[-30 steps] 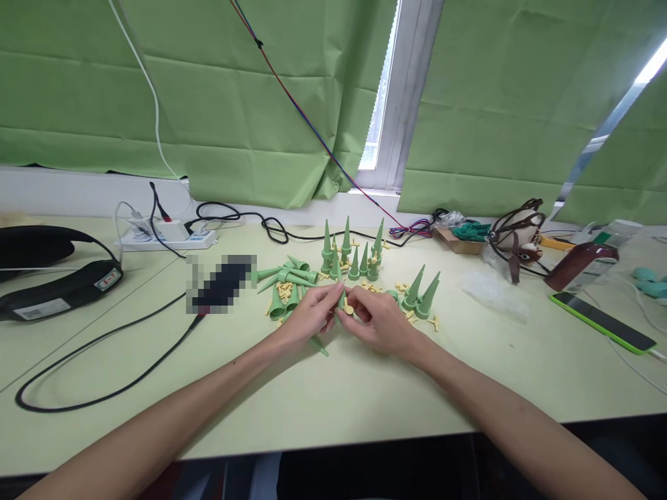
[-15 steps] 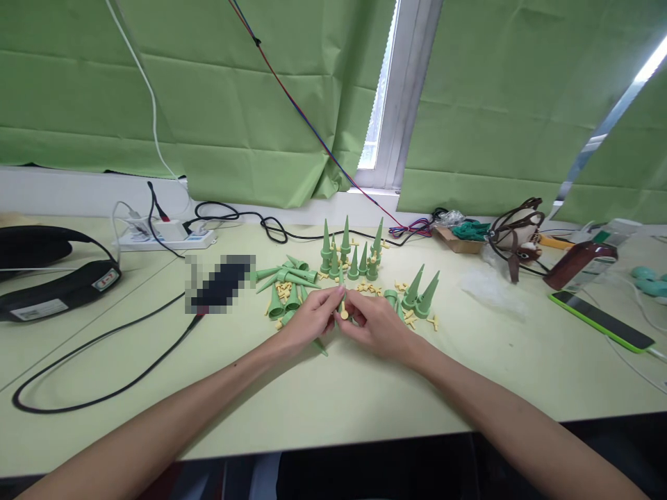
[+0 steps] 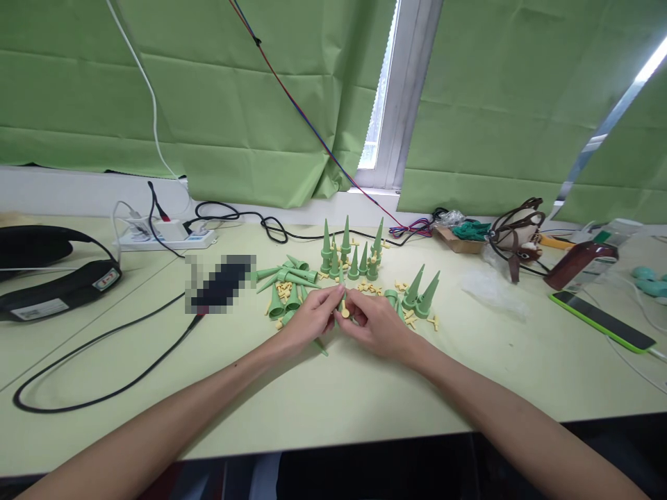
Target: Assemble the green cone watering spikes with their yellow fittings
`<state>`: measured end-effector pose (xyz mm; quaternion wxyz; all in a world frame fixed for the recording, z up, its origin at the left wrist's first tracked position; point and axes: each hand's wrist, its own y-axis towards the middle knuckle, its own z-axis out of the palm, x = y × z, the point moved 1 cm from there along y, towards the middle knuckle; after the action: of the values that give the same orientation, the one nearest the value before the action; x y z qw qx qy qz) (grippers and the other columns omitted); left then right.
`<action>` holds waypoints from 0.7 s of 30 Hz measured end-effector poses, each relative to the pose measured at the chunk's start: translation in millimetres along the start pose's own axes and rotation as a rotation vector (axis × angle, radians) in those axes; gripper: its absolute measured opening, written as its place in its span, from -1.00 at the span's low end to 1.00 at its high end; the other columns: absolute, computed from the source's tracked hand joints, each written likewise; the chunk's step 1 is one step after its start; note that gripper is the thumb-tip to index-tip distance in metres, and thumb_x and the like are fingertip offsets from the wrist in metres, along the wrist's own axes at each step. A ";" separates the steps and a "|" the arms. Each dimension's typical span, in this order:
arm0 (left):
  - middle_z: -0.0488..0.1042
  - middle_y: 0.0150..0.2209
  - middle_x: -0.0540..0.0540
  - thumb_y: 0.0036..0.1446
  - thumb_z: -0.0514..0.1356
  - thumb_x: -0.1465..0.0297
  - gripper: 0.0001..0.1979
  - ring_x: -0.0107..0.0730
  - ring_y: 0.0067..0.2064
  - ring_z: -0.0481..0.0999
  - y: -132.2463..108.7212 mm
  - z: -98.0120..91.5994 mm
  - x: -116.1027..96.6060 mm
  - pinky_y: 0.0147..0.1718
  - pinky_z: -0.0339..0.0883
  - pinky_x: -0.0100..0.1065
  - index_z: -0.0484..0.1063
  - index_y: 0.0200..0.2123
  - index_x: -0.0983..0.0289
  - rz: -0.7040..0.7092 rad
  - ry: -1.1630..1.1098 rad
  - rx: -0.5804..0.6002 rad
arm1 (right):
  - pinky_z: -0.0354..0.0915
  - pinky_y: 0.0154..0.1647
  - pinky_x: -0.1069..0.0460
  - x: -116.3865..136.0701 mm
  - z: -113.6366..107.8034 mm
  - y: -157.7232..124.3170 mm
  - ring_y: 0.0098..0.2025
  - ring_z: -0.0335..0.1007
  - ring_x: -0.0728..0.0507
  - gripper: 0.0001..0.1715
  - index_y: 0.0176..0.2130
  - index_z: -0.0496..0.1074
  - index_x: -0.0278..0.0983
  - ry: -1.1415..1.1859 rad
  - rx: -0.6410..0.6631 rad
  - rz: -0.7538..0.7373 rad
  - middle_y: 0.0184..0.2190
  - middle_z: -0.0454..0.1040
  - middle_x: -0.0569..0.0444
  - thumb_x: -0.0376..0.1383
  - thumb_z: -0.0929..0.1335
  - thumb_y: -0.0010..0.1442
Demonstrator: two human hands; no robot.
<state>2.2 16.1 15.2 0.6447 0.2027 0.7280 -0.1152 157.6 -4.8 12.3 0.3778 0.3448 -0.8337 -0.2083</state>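
Note:
My left hand [image 3: 311,318] pinches a green cone-shaped watering spike [image 3: 342,276], its tip pointing up between my two hands. Against it, my right hand [image 3: 379,326] has its fingers closed around a small yellow T-shaped valve [image 3: 344,313], whose round end faces me. Most of the spike's body is hidden by my fingers. Left of my hands lies a pile of loose green spikes [image 3: 278,303] with yellow valves [image 3: 284,290] among them. Several spikes [image 3: 346,239] stand upright behind, and two more spikes [image 3: 424,300] stand to the right beside scattered yellow valves [image 3: 434,322].
A phone with a green case [image 3: 599,321] and a reddish-brown bottle [image 3: 581,267] lie at the right. Crumpled clear plastic [image 3: 492,292] is nearer the middle. A pixelated dark device [image 3: 221,285] with a black cable [image 3: 99,406] and a power strip [image 3: 161,238] are at the left.
Both hands stay in the same place, still closed on the spike and valve. The yellow valve's round end has shifted very slightly; everything else looks the same.

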 end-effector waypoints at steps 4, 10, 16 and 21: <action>0.19 -0.63 -0.07 0.24 0.05 -0.03 -0.49 -0.57 -0.63 0.16 0.8 -0.5 -0.4 -0.69 0.00 -0.49 0.29 -0.50 0.29 -0.012 -0.018 -0.021 | 0.01 -0.51 0.11 0.7 -0.2 1.0 -0.59 -0.05 0.05 -0.74 -0.42 0.11 -0.22 0.012 -0.007 0.000 -0.61 0.09 0.28 -0.30 0.30 0.23; 0.11 -0.67 -0.09 0.25 0.03 -0.03 -0.48 -0.57 -0.65 0.08 1.6 -1.8 -2.8 -0.70 -0.05 -0.48 0.37 -0.44 0.31 0.002 -0.002 -0.049 | 0.08 -0.48 0.11 -0.1 0.8 -0.2 -0.59 -0.03 0.06 -0.67 -0.45 0.09 -0.22 0.012 -0.031 -0.035 -0.61 0.08 0.28 -0.23 0.32 0.24; 0.13 -0.62 -0.10 0.30 -0.02 0.02 -0.53 -0.51 -0.59 0.11 1.4 -7.4 -4.3 -0.61 0.01 -0.44 0.43 -0.25 0.29 0.106 0.169 -0.119 | 0.10 -0.49 0.11 -0.8 -1.1 -0.2 -0.61 -0.03 0.06 -0.61 -0.49 0.11 -0.23 0.017 -0.138 0.016 -0.65 0.05 0.28 -0.15 0.31 0.27; 0.18 -0.55 -0.07 0.34 0.00 0.18 -0.63 -0.48 -0.49 0.16 -1.8 -6.5 -6.5 -0.49 0.03 -0.40 0.29 -0.45 0.28 0.291 0.524 -0.167 | 0.04 -0.53 0.11 -3.6 -7.5 3.4 -0.60 0.01 0.05 -0.63 -0.47 0.19 -0.25 -0.011 -0.271 0.119 -0.64 0.12 0.25 -0.18 0.24 0.35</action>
<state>-3.8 16.4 22.4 0.4590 0.2743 0.8397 0.0948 163.7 -0.5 17.3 0.4282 0.2392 -0.8189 -0.2981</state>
